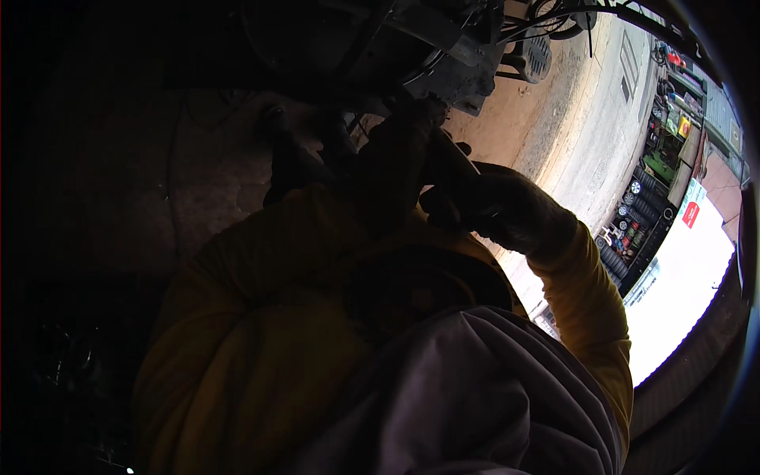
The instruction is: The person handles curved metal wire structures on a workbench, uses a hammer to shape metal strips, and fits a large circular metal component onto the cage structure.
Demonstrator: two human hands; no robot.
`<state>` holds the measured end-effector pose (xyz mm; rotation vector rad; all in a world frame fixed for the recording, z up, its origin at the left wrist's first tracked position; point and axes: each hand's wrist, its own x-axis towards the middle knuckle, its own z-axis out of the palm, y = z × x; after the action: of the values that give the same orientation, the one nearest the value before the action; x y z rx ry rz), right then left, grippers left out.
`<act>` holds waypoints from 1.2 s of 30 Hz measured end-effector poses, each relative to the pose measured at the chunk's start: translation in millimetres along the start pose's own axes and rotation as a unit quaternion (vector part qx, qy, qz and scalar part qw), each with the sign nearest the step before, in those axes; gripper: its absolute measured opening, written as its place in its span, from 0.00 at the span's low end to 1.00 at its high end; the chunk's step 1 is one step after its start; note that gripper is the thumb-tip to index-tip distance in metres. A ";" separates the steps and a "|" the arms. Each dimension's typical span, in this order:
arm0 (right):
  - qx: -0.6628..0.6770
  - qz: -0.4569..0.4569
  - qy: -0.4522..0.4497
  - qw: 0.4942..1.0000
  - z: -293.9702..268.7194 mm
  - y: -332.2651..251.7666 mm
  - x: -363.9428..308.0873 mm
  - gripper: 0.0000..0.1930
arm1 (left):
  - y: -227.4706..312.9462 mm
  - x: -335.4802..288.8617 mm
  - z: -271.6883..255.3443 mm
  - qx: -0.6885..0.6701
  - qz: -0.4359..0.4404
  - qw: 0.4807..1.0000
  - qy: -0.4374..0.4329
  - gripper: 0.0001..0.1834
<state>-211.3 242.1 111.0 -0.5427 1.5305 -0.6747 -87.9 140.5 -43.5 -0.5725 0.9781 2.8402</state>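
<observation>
Yellow sleeves (pixel 587 293): bent inward at the elbows.
Left hand (pixel 388 150): reaching up at the machine assembly's (pixel 443 36) lower edge; finger spread lost in shadow.
Right hand (pixel 499 207): close beside it, near a pale-edged bar (pixel 464 155); grip, I can't tell.
Machine assembly: ahead, mostly blacked out.

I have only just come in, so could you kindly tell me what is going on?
Someone in yellow sleeves has both hands near a dark machine assembly. The left hand is up by its near edge, the right hand beside it, lower in view. It is too dark to tell what either holds.
</observation>
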 end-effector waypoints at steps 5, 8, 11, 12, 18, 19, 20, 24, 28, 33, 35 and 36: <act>-0.035 0.063 -0.022 0.997 0.6 -11.3 3.7 0.18 | -22.9 7.5 5.9 0.277 0.122 0.951 0.058 0.21; -0.085 0.041 -0.023 0.995 0.2 -7.1 5.9 0.16 | -4.7 8.6 14.1 -0.099 -0.036 0.986 0.129 0.20; -0.123 -0.005 -0.008 0.992 4.5 -7.2 5.3 0.18 | 21.2 -0.9 11.8 0.028 -0.013 0.997 0.065 0.21; -0.084 0.036 0.012 0.996 6.5 -8.2 5.4 0.19 | 28.9 -3.5 12.8 -0.021 -0.040 0.998 0.040 0.21; -0.093 0.049 -0.002 0.994 5.3 -23.6 8.0 0.13 | 30.7 -1.0 21.4 -0.151 -0.088 0.983 0.062 0.21; -0.092 0.048 -0.002 0.995 5.9 -32.5 11.7 0.13 | 28.4 -0.6 19.9 -0.145 -0.079 0.983 0.075 0.21; 0.033 0.185 0.035 0.981 6.7 -42.1 15.6 0.12 | 25.9 -0.3 19.0 -0.138 -0.071 0.984 0.086 0.21; 0.190 0.314 0.033 0.929 0.1 -42.0 18.2 0.12 | 24.4 -1.8 14.8 -0.052 -0.030 0.996 0.062 0.19; 0.104 0.262 0.057 0.958 8.7 -42.1 21.7 0.14 | 10.8 2.0 16.0 -0.015 0.013 0.994 0.104 0.18; 0.105 0.316 0.056 0.941 2.9 -56.2 23.7 0.13 | 17.4 1.9 17.2 0.089 0.061 0.990 0.087 0.18; 0.098 0.314 0.046 0.943 3.4 -61.3 26.6 0.14 | 4.3 9.8 14.5 0.012 0.014 0.996 0.089 0.19; 0.092 0.309 0.035 0.946 3.7 -62.5 27.4 0.15 | 0.5 11.7 13.9 0.004 0.035 0.995 0.095 0.19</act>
<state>-213.3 178.2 135.0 0.1153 1.5705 -0.3401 -103.3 148.0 -37.5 -0.8364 1.0579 2.8814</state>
